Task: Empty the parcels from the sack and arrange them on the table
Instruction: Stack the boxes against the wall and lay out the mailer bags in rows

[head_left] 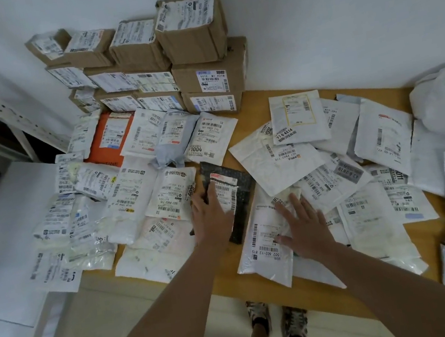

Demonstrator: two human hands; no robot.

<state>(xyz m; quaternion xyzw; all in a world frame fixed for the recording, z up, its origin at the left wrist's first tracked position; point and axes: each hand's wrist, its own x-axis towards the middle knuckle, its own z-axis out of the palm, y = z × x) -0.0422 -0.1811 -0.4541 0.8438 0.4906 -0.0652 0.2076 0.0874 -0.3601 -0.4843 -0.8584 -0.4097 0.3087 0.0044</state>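
Hands flat, fingers spread: left hand [212, 219] pressing black parcel [236, 195], right hand [303, 227] on white parcel [265, 244], frame centre. Best slid label-up into bare table [257, 98] space.

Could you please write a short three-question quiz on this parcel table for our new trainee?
1. True or false: the left hand rests on the black parcel.
2. Which stack stands against the wall? A) cardboard boxes B) plastic crates C) books
3. Fill in: the only brightly coloured flat parcel, near the boxes, is ____.

Key: 1 true; 2 A; 3 orange. Note: the right hand lies flat on a white mailer, fingers spread.
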